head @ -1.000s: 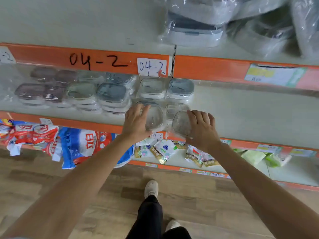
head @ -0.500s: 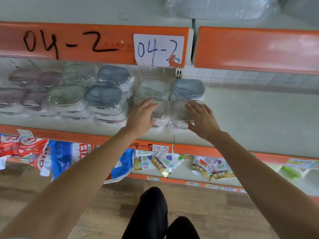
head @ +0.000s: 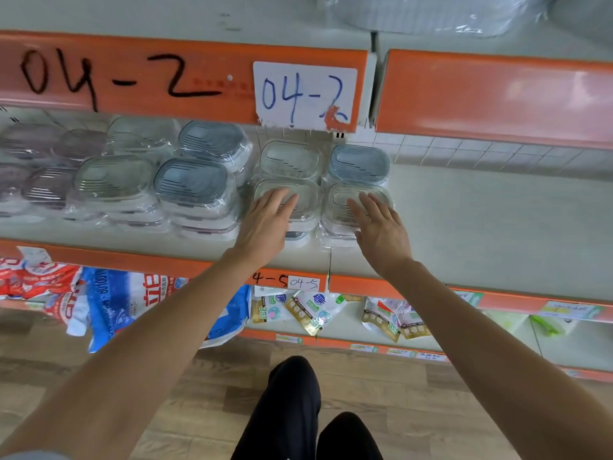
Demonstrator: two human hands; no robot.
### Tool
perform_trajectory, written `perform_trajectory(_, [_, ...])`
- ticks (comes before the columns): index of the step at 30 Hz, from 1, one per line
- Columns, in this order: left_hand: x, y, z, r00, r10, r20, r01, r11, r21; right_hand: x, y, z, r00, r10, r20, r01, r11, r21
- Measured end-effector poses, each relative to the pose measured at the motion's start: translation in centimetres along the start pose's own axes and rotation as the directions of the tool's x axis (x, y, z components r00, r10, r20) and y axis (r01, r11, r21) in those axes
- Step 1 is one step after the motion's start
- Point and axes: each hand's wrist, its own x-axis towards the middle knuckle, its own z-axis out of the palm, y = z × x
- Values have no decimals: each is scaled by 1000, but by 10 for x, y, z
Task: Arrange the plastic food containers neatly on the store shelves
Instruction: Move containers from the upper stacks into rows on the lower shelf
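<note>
Several wrapped plastic food containers sit in rows on the middle shelf (head: pixel 464 234). My left hand (head: pixel 265 224) lies flat, fingers straight, on top of a clear-lidded container (head: pixel 306 197) in the front row. My right hand (head: pixel 378 227) rests the same way on the neighbouring clear container (head: pixel 341 204). Behind them stand a pale green-lidded container (head: pixel 290 159) and a blue-lidded one (head: pixel 360 162). To the left are stacks with blue lids (head: pixel 192 182), greenish lids (head: pixel 112 177) and purple lids (head: pixel 43 190).
The orange edge of the shelf above (head: pixel 491 94) overhangs the containers, with a paper label 04-2 (head: pixel 305 94). Bare shelf stretches to the right of the containers. Below hang detergent bags (head: pixel 109 300) and small sachets (head: pixel 311 313). My legs (head: pixel 292 410) stand on the wood floor.
Both containers went from the shelf's front edge back into the row. My hands let go of their grip and now lie flat on the lids. The view has moved closer.
</note>
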Motion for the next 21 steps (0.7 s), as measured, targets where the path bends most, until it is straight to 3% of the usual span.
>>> perform_trajectory(7, [-21, 2, -15, 995, 88, -38, -88, 996, -5, -8, -12, -11, 1000, -21, 8, 22, 1000, -11])
perform_trajectory(10, [-35, 2, -24, 994, 109, 8, -109, 994, 2, -16, -23, -17, 997, -61, 57, 64, 997, -46])
perform_trajectory(21, [-100, 18, -90, 993, 67, 93, -69, 997, 17, -70, -64, -75, 965, -158, 208, 168, 985, -33])
